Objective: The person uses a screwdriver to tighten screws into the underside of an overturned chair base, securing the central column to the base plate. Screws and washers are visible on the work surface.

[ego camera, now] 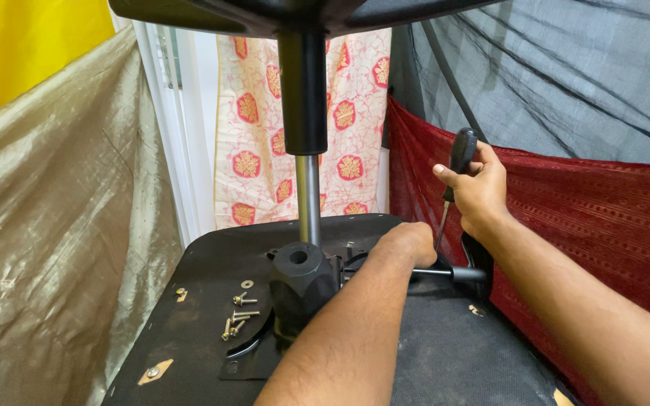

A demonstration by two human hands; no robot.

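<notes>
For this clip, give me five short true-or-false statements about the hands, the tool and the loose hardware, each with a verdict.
1. The right hand holds a screwdriver by its black handle. True.
2. The screwdriver's shaft points up toward the ceiling. False: it points down, toward the mechanism under the chair seat.
3. The left hand rests on the mechanism beside the metal column. True.
4. The loose screws lie in a bowl on the floor. False: they lie bare on the black underside of the seat, left of the black knob.
5. Both hands grip the screwdriver. False: only the right hand does.
</notes>
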